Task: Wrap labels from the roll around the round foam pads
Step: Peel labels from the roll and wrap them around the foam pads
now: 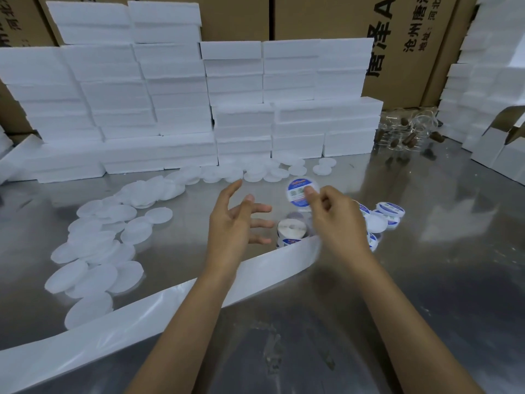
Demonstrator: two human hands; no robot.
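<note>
— What are the hands doing?

— The right hand pinches a round label, white with a blue rim, between thumb and fingers and holds it up above the counter. The left hand is spread, fingers apart and lightly bent, holding nothing, just left of the label.

— And the roll?

— The label roll stands on the counter between the two hands, below the lifted label. From it a long strip of white backing paper runs toward the near left corner, passing under the left forearm.

— Where are the foam pads?

— The bare round foam pads lie loose and overlapping in a band along the left part of the counter, curving toward the far edge, where more of them lie at the foot of the boxes. The pads already labelled sit in a small heap just right of the right hand, partly hidden behind it.

— What else is there?

— Stacks of white foam boxes line the far edge, with brown cartons behind them. Toward the far right corner lies a clutter of clear pieces with brown parts; I cannot tell what they are. More white boxes stand along the right edge.
</note>
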